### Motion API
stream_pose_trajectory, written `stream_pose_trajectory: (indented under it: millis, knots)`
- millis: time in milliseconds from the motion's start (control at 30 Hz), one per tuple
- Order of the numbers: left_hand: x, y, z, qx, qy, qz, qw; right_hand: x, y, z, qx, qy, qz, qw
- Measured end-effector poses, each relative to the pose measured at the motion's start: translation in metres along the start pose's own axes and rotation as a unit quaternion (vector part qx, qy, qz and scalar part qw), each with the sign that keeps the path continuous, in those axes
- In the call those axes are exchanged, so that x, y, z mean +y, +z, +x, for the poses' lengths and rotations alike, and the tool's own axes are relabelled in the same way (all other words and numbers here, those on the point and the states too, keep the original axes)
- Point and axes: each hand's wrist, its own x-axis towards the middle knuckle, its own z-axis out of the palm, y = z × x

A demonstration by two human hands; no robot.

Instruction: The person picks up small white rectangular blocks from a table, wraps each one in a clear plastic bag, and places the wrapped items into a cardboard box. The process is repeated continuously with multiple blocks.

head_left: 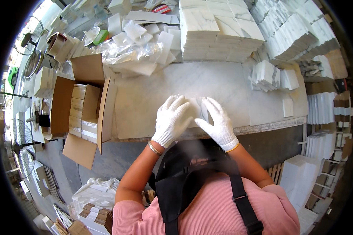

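Note:
A pale marble tile (200, 111) lies on the worktable near its front edge, between my two gloved hands. My left hand (171, 119), in a white knit glove, rests along the tile's left side with its fingers stretched out and slightly spread. On the other side my right hand (219, 124), gloved the same way, has its fingers reaching forward and its thumb apart, close to the tile. Neither hand is wrapped round anything. The left fingers hide part of the tile's left edge.
An open cardboard box (107, 113) with smaller cartons inside stands at the left. Tall stacks of marble tiles (202, 45) rise at the back, with more (298, 35) behind right. Small tiles (265, 75) sit on the table's right. Clear plastic wrap (133, 53) covers pieces at back left.

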Motion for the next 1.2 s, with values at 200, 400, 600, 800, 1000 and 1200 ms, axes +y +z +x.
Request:
stream_pose_trajectory:
  millis: [200,400,600,800,1000,1200]
  knots:
    - [-0.025,-0.003,0.03,-0.148,-0.184,-0.189,0.953,0.051,0.019,0.053,-0.144,0.096,0.141,0.975]
    - [-0.042,0.009,0.03,-0.224,-0.267,-0.327,0.878,0.067,0.014,0.069,-0.261,0.133,0.203,0.934]
    - [-0.024,0.005,0.041,-0.269,-0.204,-0.299,0.893,0.061,0.013,0.012,-0.142,0.169,0.185,0.958]
    - [-0.017,0.018,0.044,-0.385,-0.095,-0.252,0.883,0.034,0.008,-0.052,-0.048,0.218,0.245,0.944]
    - [-0.012,0.019,0.045,-0.421,-0.056,-0.245,0.872,0.035,0.048,-0.097,0.055,0.293,0.286,0.911]
    - [-0.013,0.02,0.048,-0.41,-0.048,-0.268,0.871,0.032,0.065,-0.094,0.068,0.326,0.633,0.699]
